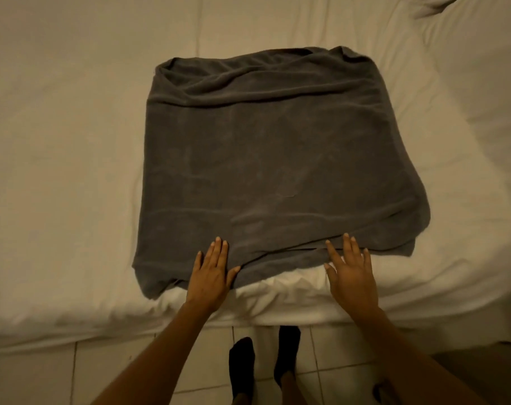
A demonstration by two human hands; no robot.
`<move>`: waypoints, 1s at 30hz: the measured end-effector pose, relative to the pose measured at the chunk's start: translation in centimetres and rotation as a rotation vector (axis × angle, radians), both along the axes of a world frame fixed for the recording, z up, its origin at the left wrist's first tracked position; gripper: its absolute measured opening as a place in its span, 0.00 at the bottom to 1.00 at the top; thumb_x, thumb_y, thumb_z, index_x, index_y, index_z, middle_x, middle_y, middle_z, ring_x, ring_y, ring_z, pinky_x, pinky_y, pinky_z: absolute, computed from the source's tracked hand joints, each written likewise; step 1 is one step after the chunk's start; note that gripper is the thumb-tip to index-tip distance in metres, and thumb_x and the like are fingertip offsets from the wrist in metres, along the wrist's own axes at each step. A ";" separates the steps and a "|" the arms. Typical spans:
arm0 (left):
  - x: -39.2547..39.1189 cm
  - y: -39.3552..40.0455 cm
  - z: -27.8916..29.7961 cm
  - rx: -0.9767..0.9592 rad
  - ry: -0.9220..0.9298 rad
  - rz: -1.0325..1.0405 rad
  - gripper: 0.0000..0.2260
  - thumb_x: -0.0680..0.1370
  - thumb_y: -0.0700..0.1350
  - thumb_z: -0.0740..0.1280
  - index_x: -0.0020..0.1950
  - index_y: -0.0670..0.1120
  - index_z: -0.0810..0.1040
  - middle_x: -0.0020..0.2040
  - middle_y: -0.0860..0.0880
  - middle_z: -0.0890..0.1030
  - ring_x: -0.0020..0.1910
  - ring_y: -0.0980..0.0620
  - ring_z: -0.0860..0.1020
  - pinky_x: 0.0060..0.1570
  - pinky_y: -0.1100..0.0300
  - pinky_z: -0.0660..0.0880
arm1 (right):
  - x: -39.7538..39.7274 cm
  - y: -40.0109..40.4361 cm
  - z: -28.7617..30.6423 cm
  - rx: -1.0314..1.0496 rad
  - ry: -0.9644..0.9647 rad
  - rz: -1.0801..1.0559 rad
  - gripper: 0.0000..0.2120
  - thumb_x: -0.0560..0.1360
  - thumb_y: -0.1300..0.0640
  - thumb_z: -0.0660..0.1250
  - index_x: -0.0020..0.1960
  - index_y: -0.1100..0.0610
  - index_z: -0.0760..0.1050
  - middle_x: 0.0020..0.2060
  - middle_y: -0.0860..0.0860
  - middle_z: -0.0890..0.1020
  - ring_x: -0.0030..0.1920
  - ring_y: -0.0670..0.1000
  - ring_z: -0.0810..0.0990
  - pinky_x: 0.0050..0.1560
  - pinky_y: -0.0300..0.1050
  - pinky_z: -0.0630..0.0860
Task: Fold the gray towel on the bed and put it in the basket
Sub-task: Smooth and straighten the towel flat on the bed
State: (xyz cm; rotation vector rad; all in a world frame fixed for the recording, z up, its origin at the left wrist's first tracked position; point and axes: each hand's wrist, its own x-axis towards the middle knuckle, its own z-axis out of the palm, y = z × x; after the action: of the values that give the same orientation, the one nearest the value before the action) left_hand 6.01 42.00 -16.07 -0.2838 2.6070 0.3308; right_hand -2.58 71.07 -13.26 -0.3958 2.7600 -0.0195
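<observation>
Gray towel [274, 162]: spread on the bed [58, 141], reaching its near edge; looks doubled, 2 layers showing at the near right corner; far edge rumpled.
Left hand [211, 276]: flat, fingers spread, palm down on the towel's near edge, gripping nothing.
Right hand [350, 273]: flat, fingers apart, fingertips on the near edge.
Feet: dark socks [242, 363] on the tiled floor [321, 361].
</observation>
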 end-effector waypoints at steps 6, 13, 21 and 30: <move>3.8 -1.7 1.4 -0.067 0.176 0.030 0.25 0.77 0.43 0.66 0.73 0.38 0.65 0.73 0.39 0.66 0.72 0.41 0.67 0.70 0.41 0.61 | -1.3 -2.9 0.0 -0.055 0.027 0.100 0.17 0.80 0.51 0.58 0.68 0.53 0.72 0.75 0.62 0.57 0.76 0.59 0.53 0.74 0.57 0.46; 5.9 -5.5 1.2 -0.146 0.219 0.111 0.24 0.77 0.39 0.66 0.72 0.37 0.66 0.72 0.38 0.68 0.72 0.40 0.67 0.71 0.41 0.59 | -3.3 -5.3 -0.7 -0.020 0.097 0.174 0.11 0.76 0.54 0.65 0.54 0.56 0.82 0.74 0.64 0.60 0.75 0.61 0.55 0.75 0.60 0.48; 6.1 -6.4 0.3 -0.132 0.219 0.081 0.23 0.81 0.39 0.56 0.76 0.41 0.57 0.76 0.41 0.60 0.76 0.45 0.59 0.75 0.46 0.48 | -3.6 -5.6 -1.7 0.046 0.125 0.204 0.10 0.76 0.54 0.65 0.54 0.55 0.82 0.74 0.61 0.61 0.75 0.59 0.54 0.75 0.59 0.46; 4.9 -7.7 2.5 -0.006 0.386 0.224 0.16 0.79 0.36 0.60 0.66 0.43 0.74 0.62 0.40 0.79 0.64 0.41 0.76 0.75 0.44 0.50 | -0.7 -2.6 -0.7 -0.298 0.345 -0.013 0.04 0.72 0.63 0.70 0.43 0.63 0.83 0.66 0.65 0.73 0.67 0.66 0.69 0.69 0.63 0.61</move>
State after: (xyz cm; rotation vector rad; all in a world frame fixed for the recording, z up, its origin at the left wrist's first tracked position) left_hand 10.86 34.25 -13.60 -0.5655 2.9599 0.4982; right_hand -3.27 68.52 -13.99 -0.4979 3.1079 -0.4064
